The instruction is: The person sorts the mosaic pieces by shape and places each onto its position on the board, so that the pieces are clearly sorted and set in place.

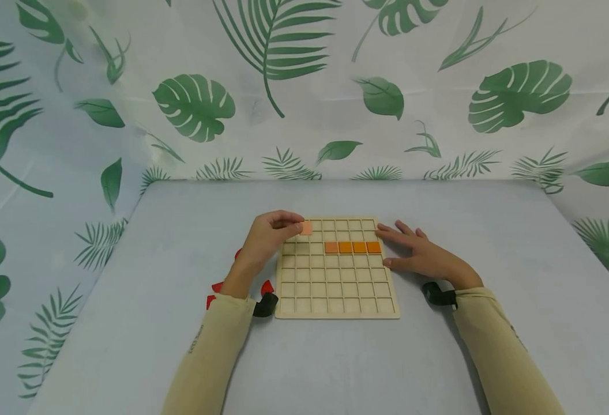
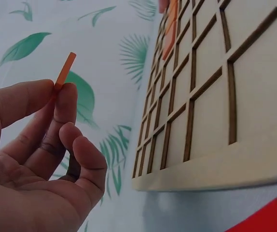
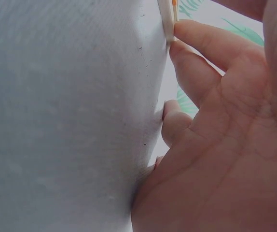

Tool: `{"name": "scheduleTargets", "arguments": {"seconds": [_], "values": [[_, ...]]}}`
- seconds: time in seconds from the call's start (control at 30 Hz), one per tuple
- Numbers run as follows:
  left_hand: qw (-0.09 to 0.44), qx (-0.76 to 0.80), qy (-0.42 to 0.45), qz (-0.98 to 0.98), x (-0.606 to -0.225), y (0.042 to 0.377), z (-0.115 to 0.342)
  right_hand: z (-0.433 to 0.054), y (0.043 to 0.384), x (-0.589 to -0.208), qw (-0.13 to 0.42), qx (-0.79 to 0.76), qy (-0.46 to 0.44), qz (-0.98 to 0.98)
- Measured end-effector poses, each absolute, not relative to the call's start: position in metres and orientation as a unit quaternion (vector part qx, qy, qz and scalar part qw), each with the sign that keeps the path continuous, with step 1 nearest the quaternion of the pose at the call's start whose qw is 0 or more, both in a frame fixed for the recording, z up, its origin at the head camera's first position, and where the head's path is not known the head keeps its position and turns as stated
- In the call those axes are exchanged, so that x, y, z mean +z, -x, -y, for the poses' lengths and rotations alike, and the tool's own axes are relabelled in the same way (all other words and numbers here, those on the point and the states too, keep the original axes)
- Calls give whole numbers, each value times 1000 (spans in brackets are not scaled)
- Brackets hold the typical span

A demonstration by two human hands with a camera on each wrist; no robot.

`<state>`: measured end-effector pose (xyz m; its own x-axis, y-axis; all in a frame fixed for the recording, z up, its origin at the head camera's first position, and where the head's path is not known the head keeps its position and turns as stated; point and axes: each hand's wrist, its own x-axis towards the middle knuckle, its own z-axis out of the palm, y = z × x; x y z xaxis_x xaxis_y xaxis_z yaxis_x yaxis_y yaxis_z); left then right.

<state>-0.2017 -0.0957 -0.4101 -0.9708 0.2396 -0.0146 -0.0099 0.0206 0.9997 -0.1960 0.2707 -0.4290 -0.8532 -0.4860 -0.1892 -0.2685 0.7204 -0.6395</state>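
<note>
My left hand (image 1: 270, 235) is above the far left part of a pale wooden grid board (image 1: 340, 291). Between thumb and index finger it pinches a small square orange tile (image 1: 307, 228), seen edge-on in the left wrist view (image 2: 65, 70) and apart from the board. A short row of several orange tiles (image 1: 352, 248) fills cells at the right of the board's second row; the leftmost looks paler. My right hand (image 1: 423, 255) lies at the board's right edge with fingers spread. In the right wrist view, its fingertips (image 3: 189, 30) touch that edge.
Several red pieces (image 1: 267, 287) lie left of the board, partly hidden behind my left forearm. Black devices (image 1: 266, 305) are worn at both wrists. A light grey tabletop (image 1: 335, 369) carries the board, and a leaf-printed cloth (image 1: 315, 104) hangs behind and at the sides.
</note>
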Motion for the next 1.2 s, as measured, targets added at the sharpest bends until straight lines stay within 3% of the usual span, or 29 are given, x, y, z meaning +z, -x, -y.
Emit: {"name": "scheduleTargets", "arguments": {"seconds": [0.43,1.2], "values": [[115,662,-47,-739,-421,206,77,-271,194,-431,177,-315,206,-909],[89,532,-51,-840,-430,208,64,-270,195,-427,177,-310,205,-911]]}}
